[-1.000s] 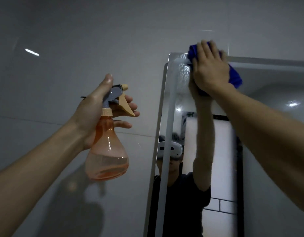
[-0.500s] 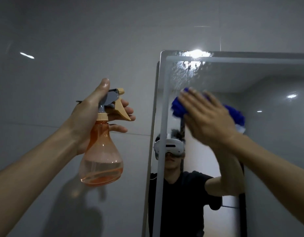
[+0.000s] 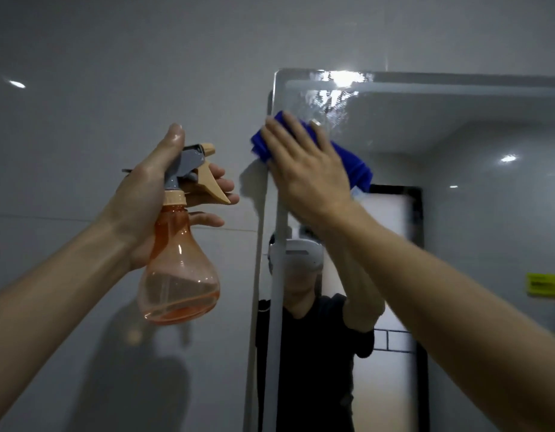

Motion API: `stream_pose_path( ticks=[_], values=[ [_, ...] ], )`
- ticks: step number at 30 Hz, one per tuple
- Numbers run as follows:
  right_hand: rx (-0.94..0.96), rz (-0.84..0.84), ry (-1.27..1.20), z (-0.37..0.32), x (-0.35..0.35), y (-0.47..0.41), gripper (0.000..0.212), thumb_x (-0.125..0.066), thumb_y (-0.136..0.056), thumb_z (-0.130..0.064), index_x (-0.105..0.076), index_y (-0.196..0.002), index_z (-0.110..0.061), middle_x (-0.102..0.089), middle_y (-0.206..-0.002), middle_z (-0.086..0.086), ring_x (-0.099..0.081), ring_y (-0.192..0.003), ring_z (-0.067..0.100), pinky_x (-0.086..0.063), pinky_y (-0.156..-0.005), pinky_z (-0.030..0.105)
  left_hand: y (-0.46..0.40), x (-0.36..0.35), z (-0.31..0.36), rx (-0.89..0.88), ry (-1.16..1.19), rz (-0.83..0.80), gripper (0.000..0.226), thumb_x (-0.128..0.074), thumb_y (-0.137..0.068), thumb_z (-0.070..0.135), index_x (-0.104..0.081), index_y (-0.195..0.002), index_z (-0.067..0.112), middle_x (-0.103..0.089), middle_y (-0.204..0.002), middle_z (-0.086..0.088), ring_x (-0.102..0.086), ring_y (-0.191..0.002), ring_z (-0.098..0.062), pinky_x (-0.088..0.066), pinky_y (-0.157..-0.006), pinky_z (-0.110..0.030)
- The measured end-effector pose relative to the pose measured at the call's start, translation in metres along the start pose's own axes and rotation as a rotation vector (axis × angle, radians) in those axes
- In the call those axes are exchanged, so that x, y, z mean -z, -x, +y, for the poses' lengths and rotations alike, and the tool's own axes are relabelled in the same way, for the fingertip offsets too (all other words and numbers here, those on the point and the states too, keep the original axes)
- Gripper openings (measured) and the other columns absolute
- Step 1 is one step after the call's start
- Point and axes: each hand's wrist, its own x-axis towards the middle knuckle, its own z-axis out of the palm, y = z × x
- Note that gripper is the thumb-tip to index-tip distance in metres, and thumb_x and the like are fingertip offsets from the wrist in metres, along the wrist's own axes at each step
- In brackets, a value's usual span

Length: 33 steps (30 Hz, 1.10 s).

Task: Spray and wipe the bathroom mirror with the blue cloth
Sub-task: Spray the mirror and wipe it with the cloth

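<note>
Leftward since half a second ago, the right hand (image 3: 307, 169) presses the blue cloth (image 3: 357, 169) flat-fingered on the mirror (image 3: 457, 126) edge (wiping step); left hand (image 3: 151, 194) grips the spray bottle (image 3: 179, 269). Next: wipe upward through the droplets.

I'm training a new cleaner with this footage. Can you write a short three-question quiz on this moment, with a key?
1. True or false: the left hand grips the orange spray bottle away from the mirror.
2. What does the right hand do? A: hangs idle. B: presses the blue cloth flat against the glass near the mirror's left edge. C: pulls the bottle's trigger.
3. Fill in: wet streaks show on the glass ____ the cloth, near the top left corner.

Key: 1 true; 2 B; 3 above.
</note>
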Motion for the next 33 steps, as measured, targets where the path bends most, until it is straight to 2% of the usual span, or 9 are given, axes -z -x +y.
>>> stream_pose_path(
  ticks=[3,6,8,12,16,21,28,31,33],
  values=[
    [0.056,0.011,-0.030,0.001,-0.001,0.036,0.054,-0.034,-0.106,-0.035,-0.029,-0.156,-0.016,-0.023,-0.165,0.003,-0.012,-0.154,0.021,-0.011,-0.125,0.047,0.006,-0.015,-0.008,0.014,0.022,-0.029,0.065,-0.035,-0.096,0.059,-0.066,-0.105,0.003,-0.074,-0.099,-0.017,-0.073,-0.093,-0.030,-0.061,-0.063,-0.036],
    [0.086,0.020,-0.165,0.019,0.008,0.062,0.043,-0.047,-0.100,-0.030,-0.048,-0.140,-0.015,-0.033,-0.162,0.001,-0.020,-0.153,0.016,-0.016,-0.125,0.043,0.012,-0.028,-0.013,0.036,0.042,-0.055,0.063,-0.037,-0.094,0.060,-0.066,-0.104,0.005,-0.073,-0.101,-0.018,-0.073,-0.094,-0.031,-0.061,-0.062,-0.035],
    [0.099,0.016,-0.152,0.032,0.011,0.080,0.038,-0.047,-0.102,-0.029,-0.049,-0.137,-0.015,-0.033,-0.161,0.002,-0.022,-0.152,0.018,-0.017,-0.124,0.045,0.013,-0.036,-0.015,0.052,0.056,-0.066,0.064,-0.039,-0.092,0.062,-0.066,-0.106,0.006,-0.073,-0.102,-0.018,-0.072,-0.096,-0.032,-0.062,-0.062,-0.035],
    [0.106,-0.058,-0.017,0.063,0.013,0.114,0.051,-0.035,-0.109,-0.035,-0.030,-0.156,-0.016,-0.022,-0.165,0.003,-0.014,-0.154,0.021,-0.010,-0.126,0.045,0.017,-0.057,-0.022,0.097,0.073,-0.090,0.068,-0.041,-0.090,0.067,-0.065,-0.109,0.007,-0.073,-0.106,-0.018,-0.071,-0.100,-0.032,-0.061,-0.062,-0.036],
    [0.039,-0.106,0.041,0.108,0.019,0.145,0.056,-0.028,-0.110,-0.038,-0.016,-0.160,-0.018,-0.013,-0.168,0.002,-0.005,-0.155,0.021,-0.010,-0.126,0.047,0.027,-0.090,-0.027,0.126,0.075,-0.127,0.070,-0.040,-0.090,0.068,-0.065,-0.111,0.006,-0.071,-0.110,-0.020,-0.071,-0.101,-0.034,-0.062,-0.065,-0.038],
    [-0.106,-0.106,0.052,0.183,0.028,0.193,0.057,-0.030,-0.110,-0.039,-0.014,-0.160,-0.018,-0.011,-0.168,0.001,-0.004,-0.155,0.020,-0.011,-0.126,0.047,0.046,-0.155,-0.025,0.154,0.080,-0.100,0.071,-0.042,-0.086,0.068,-0.065,-0.107,0.004,-0.073,-0.103,-0.019,-0.073,-0.093,-0.032,-0.062,-0.060,-0.035],
    [-0.140,-0.163,0.036,0.289,0.046,0.251,0.056,-0.022,-0.110,-0.040,-0.011,-0.160,-0.017,-0.009,-0.168,0.001,-0.002,-0.155,0.019,-0.010,-0.126,0.048,0.072,-0.263,-0.027,0.166,0.049,-0.059,0.069,-0.040,-0.090,0.066,-0.066,-0.104,0.003,-0.074,-0.102,-0.019,-0.073,-0.093,-0.032,-0.062,-0.060,-0.036],
    [-0.175,-0.194,0.035,0.331,0.053,0.275,0.058,-0.019,-0.109,-0.042,-0.009,-0.160,-0.017,-0.006,-0.168,0.001,0.000,-0.155,0.019,-0.010,-0.125,0.049,0.078,-0.308,-0.028,0.174,0.069,-0.061,0.071,-0.041,-0.090,0.066,-0.062,-0.115,0.003,-0.073,-0.105,-0.019,-0.073,-0.094,-0.032,-0.062,-0.059,-0.036],
    [-0.204,-0.210,0.034,0.354,0.057,0.289,0.058,-0.018,-0.109,-0.043,-0.008,-0.160,-0.018,-0.006,-0.168,0.000,0.000,-0.155,0.019,-0.010,-0.125,0.049,0.082,-0.333,-0.030,0.186,0.092,-0.067,0.069,-0.041,-0.089,0.065,-0.062,-0.114,0.004,-0.074,-0.102,-0.018,-0.074,-0.092,-0.031,-0.061,-0.058,-0.035]
  ],
)
